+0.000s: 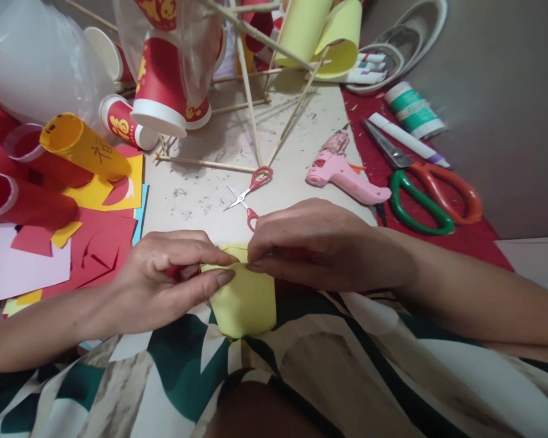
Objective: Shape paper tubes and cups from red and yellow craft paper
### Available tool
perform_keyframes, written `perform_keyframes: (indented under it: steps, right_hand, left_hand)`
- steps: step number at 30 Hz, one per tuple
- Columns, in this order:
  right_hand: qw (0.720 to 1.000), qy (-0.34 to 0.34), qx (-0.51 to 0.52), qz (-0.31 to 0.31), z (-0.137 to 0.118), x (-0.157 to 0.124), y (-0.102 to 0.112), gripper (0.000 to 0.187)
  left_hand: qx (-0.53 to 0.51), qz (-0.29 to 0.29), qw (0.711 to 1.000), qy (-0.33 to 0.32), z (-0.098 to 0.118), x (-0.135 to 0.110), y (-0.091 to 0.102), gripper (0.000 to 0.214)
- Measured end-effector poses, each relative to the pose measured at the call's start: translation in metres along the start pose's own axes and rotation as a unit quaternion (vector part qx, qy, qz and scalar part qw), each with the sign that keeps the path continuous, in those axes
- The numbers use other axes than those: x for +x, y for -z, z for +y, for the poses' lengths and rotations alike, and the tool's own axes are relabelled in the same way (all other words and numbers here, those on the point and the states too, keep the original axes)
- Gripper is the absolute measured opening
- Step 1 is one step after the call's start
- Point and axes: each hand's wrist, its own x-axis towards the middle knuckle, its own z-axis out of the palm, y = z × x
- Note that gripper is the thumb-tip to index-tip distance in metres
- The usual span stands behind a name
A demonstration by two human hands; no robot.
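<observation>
The layout contained two pairs of scissors (240, 199) (400, 160), one small and one large; one pink glue gun (344, 175); at least two red tubes (36, 204); one lettered orange tube (94, 149); two yellow paper rolls (302, 30) (347, 21); one handheld yellow paper piece (246, 304); one green-and-white roll (413, 111); at least four red cups (164, 76)

Left hand (171, 274), right hand (317, 246) close together; fingers (212, 254) pinched; forearms (470, 289) slanted inward

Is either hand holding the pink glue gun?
No, the left hand and right hand hold yellow paper; the glue gun lies apart.
</observation>
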Motion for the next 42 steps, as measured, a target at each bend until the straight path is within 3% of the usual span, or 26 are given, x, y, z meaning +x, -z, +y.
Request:
perform_keyframes:
  steps: [6, 10, 13, 24, 35, 38, 40, 42]
  right_hand:
    - [1.0, -0.006, 0.002, -0.001, -0.002, 0.0, 0.0, 0.01]
    - [1.0, -0.003, 0.016, -0.004, -0.002, 0.001, 0.0, 0.011]
    - [1.0, 0.002, 0.014, -0.008, -0.001, 0.002, -0.001, 0.012]
    - [0.999, 0.004, 0.046, 0.016, 0.001, 0.001, -0.004, 0.007]
    - [1.0, 0.016, 0.011, 0.018, 0.002, 0.004, -0.006, 0.017]
    - [0.998, -0.005, 0.06, 0.014, 0.002, 0.006, -0.004, 0.022]
    - [0.992, -0.036, 0.107, 0.051, 0.003, 0.006, -0.001, 0.023]
    - [0.98, -0.077, 0.13, 0.129, 0.002, 0.006, 0.003, 0.021]
  left_hand:
    - [-0.013, 0.007, 0.999, -0.031, -0.004, -0.006, -0.002, 0.025]
    - [0.047, 0.012, 0.997, -0.058, -0.004, -0.005, -0.003, 0.017]
    - [0.083, 0.014, 0.996, -0.037, -0.002, -0.002, -0.004, 0.006]
    - [-0.011, -0.021, 0.999, 0.033, -0.003, 0.003, -0.003, 0.014]
    - [-0.039, -0.029, 0.998, 0.044, -0.006, 0.008, -0.006, 0.013]
    - [-0.024, -0.014, 0.999, 0.037, -0.004, 0.009, -0.005, 0.013]
    - [-0.017, 0.005, 0.999, 0.043, -0.004, 0.009, -0.004, 0.017]
    - [-0.025, 0.024, 0.998, 0.06, -0.004, 0.009, -0.001, 0.02]
